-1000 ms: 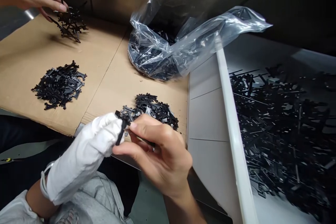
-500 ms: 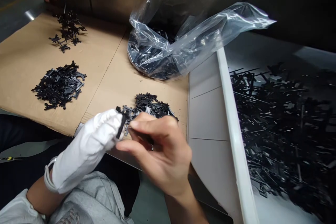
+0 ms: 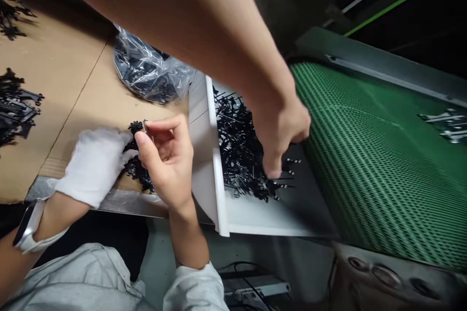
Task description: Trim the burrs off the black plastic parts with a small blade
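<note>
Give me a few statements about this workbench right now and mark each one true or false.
1. The left hand wears a white glove. True.
2. The right hand is gloved too. False: it is bare, its fingers pinching a small black part.
3. A co-worker's hand reaches into the white bin of black parts. True.
4. The conveyor belt is blue. False: it is green.
5. The plastic bag lies on the belt. False: it lies on the cardboard.
</note>
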A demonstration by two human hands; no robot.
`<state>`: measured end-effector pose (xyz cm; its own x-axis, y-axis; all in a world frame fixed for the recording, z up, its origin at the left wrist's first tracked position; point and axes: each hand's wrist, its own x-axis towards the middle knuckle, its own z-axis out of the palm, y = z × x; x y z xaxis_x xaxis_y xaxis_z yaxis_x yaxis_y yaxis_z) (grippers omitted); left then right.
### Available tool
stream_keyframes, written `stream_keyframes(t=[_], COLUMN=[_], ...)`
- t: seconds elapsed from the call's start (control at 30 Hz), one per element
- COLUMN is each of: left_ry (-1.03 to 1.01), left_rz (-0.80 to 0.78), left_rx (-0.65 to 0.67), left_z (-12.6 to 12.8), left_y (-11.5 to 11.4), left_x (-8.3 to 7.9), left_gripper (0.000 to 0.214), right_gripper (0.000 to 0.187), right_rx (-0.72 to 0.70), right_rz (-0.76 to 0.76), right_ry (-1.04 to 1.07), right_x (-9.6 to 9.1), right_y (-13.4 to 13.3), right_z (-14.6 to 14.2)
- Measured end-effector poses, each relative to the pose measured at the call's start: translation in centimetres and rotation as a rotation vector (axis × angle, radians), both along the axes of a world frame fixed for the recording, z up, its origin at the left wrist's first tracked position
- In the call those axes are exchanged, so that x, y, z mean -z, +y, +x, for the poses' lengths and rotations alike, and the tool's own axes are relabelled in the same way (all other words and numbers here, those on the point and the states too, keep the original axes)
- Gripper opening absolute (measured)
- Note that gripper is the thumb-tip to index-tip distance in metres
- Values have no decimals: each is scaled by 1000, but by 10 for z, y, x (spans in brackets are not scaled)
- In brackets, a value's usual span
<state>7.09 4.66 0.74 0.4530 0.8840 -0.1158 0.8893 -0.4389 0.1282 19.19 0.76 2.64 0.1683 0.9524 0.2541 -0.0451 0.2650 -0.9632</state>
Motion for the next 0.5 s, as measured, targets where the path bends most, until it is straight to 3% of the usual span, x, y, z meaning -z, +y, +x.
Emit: stream_keyframes(t=[0.2, 0.33, 0.4, 0.5], left_ry=[-359, -586, -607, -489], left_rz=[-139, -168, -134, 60], left_rx=[9, -7, -63, -170], left_z=[-14, -29, -42, -74], left_y=[2, 7, 8, 12], left_x=[-6, -5, -6, -11], left_gripper=[22, 25, 27, 30], right_gripper=[13, 12, 12, 10], right_rx=[84, 52, 31, 9], right_rz=[17, -12, 0, -1], right_ry=[-114, -205, -233, -256], right_x=[0, 1, 1, -1], right_y=[-3, -2, -3, -3], right_z=[2, 8, 10, 10])
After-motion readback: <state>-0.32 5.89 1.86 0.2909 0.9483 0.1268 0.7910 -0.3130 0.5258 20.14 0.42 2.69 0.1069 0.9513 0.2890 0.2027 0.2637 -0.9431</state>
